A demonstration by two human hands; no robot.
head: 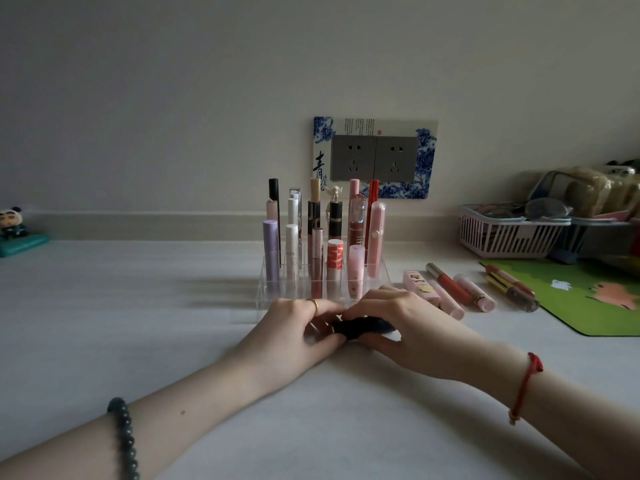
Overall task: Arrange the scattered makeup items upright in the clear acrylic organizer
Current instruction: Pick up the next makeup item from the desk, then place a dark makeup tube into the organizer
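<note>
A clear acrylic organizer [266, 292] stands in the middle of the white table with several lipsticks and tubes upright in its slots. Directly in front of it, my left hand [298, 330] and my right hand [391, 323] both grip a dark, black makeup item [360, 328] that lies nearly flat just above the table. Its shape is mostly hidden by my fingers. To the right of the organizer, several items lie flat: a pink boxy lipstick [420, 287], an orange-red lip gloss [448, 284], a pale pink tube [474, 296] and a gold-and-brown tube [512, 289].
A green mouse pad [588, 299] covers the right side of the table. Behind it stand a pink basket [509, 237] and a bag. A wall socket [375, 157] is behind the organizer. A small panda figure [14, 223] sits at the far left.
</note>
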